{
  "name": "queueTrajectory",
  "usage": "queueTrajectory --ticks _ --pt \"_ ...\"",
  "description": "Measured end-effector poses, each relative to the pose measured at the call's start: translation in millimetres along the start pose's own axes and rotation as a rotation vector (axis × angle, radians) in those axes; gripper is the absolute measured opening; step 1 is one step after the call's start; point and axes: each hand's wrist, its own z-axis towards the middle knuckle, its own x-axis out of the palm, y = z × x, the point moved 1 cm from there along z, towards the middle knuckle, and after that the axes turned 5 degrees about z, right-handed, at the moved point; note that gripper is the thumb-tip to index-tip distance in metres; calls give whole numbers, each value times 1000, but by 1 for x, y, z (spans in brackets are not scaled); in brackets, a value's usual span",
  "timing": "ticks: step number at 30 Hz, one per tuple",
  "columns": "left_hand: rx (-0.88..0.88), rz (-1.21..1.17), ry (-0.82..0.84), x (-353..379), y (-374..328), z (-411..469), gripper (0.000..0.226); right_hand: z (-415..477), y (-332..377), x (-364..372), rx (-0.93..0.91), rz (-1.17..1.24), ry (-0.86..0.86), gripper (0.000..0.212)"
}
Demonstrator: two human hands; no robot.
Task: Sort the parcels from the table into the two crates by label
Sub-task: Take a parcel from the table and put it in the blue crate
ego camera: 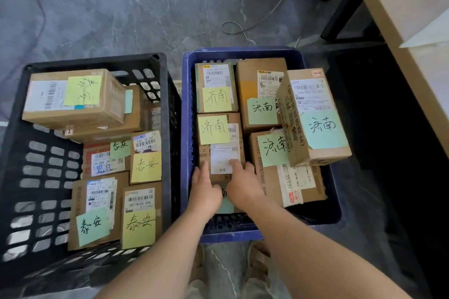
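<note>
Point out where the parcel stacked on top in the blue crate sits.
In the head view, the top parcel lies tilted along the right side of the blue crate, resting on two lower parcels beneath it.

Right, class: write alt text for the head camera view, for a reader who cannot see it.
A person's left hand and right hand rest on a cardboard parcel in a blue crate of boxes with sticky notes reading 济南. Beside it on the left, a black crate holds cartons noted 泰安.
</note>
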Motion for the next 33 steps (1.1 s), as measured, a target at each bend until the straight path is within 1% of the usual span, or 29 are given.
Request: queueTrajectory --ticks 2,6,9,12,15,17,21,25,31,33 --pt "-27 1 0 -3 0 -4 72 -2 -4 -3 -21 18 0 61" --pt "-50 -50 8 -7 -4 -33 67 -26 -12 -5 -53 38 -26 53" --pt "-46 -83 20 -13 -7 -66 67 -53 -16 -1 -64 25 -7 55" --pt "-9 -69 24 -23 -17 -94 66 -74 -15 -5 -97 37 -43 52" --pt "51 -66 5 -37 -33 -107 66 -93 -2 -28 -129 79 -119 47" --pt "90 -56 -13 -49 -49 -107 65 -100 10 -46 -151 80 -149 48" --pt "138 -52 -36 -72 -82 -89 66 -88 38 -90 -190 90 -192 52" --pt "179 -31 -75 -92 -107 -46 66 -54 66 -120 -224 80 -207 51" --pt "188 28 -85 -104 -125 16 66 4 79 -131 -218 34 -182 40" --pt "180 32 -72 -104 -124 29 65 15 78 -130 -222 4 -166 39"
